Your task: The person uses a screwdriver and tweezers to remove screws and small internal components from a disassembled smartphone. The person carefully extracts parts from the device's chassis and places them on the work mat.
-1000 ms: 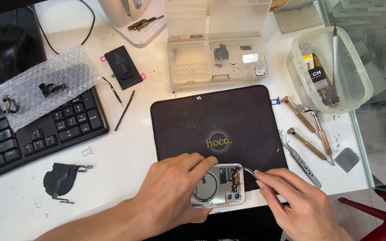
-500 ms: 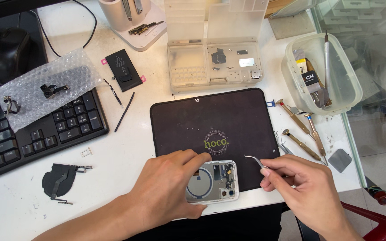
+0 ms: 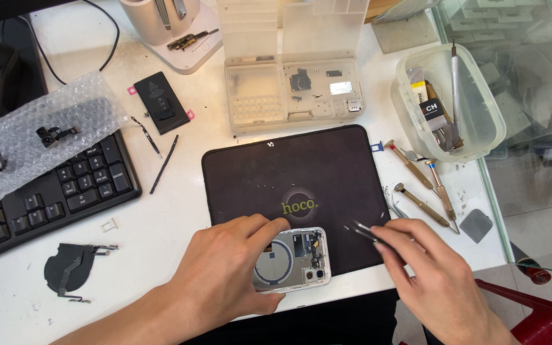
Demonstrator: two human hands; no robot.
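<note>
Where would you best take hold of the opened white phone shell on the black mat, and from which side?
Grip the phone shell by its two long edges, coming from above on its left end, much as the left hand does. It lies flat and open side up, with small parts showing inside, so the rim looks safest. The right hand holds tweezers at the other side.

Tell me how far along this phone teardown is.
Done: the phone housing lies opened on the black mat, with the battery set aside on the desk and small parts sorted in the clear parts box. In hand: the left hand steadies the housing, and the right hand holds tweezers beside it. Left: some components remain inside the housing.
</note>
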